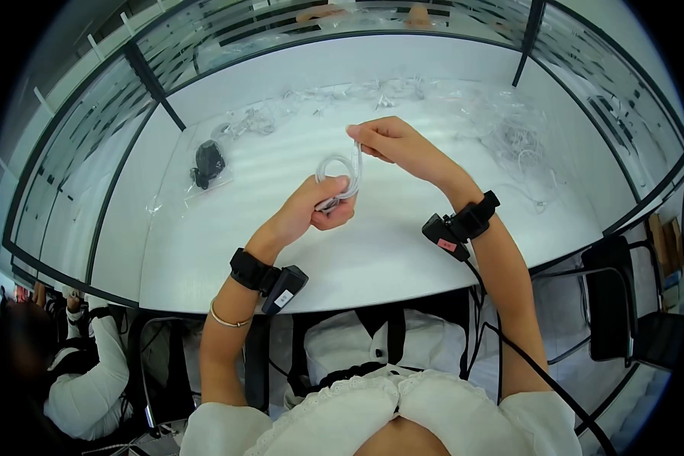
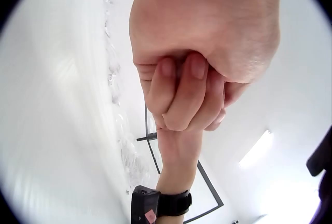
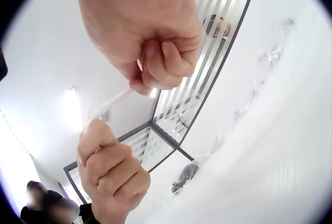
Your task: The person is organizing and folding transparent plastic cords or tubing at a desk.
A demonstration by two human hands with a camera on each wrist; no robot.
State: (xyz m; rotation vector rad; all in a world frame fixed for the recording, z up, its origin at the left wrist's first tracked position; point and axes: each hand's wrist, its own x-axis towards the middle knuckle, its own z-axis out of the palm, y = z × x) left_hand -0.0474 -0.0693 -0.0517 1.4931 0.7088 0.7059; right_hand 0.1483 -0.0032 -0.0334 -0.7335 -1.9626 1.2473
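A white cable (image 1: 333,161) is looped into a small coil, held in the left hand (image 1: 304,207) between thumb and curled fingers. Above and to the right of it, the right hand (image 1: 403,148) pinches a length of the same cable, which runs down to the coil. In the right wrist view the cable (image 3: 111,101) stretches between the right hand (image 3: 148,37) and the left hand (image 3: 114,175). The left wrist view has the left hand (image 2: 202,53) with its fingers curled; the cable is hidden there.
On the white table (image 1: 228,251), a bagged black item (image 1: 209,161) lies at the left. Bagged cables (image 1: 518,140) lie at the right, with more clear bags (image 1: 384,93) along the back. Low partitions enclose the table. Another person (image 1: 87,372) is at lower left, beside chairs.
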